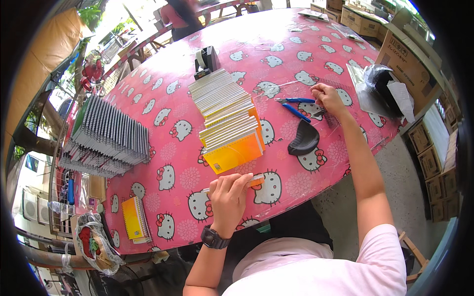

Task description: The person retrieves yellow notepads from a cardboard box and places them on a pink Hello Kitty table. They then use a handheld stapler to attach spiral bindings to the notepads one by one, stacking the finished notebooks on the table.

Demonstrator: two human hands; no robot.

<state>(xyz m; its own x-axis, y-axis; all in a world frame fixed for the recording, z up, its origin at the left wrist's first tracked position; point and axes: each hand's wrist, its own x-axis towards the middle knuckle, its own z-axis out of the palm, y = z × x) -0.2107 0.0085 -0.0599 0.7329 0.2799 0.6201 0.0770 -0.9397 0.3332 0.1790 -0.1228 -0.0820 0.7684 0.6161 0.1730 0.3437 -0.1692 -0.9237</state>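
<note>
My left hand (230, 198), with a black watch on its wrist, is closed on a thin notebook (257, 182) with an orange edge, near the front of the table. Most of that notebook is hidden by the hand. Just beyond it stands a long row of yellow and orange notebooks (232, 154). Reached out to the right, my right hand (328, 98) has its fingers pinched together; what is in them is too small to tell. Blue-handled pliers (299, 111) lie beside it, and a thin wire coil (335, 83) is just past it. A black curved pad (303, 138) rests nearer to me.
Tall stacks of spiral-bound notebooks (106, 135) fill the table's left side. Several yellow spiral notebooks (136, 219) lie at the left front. A black tape dispenser (207, 62) stands behind the row. Cardboard boxes (407, 66) line the right edge. Another person (178, 18) is far back.
</note>
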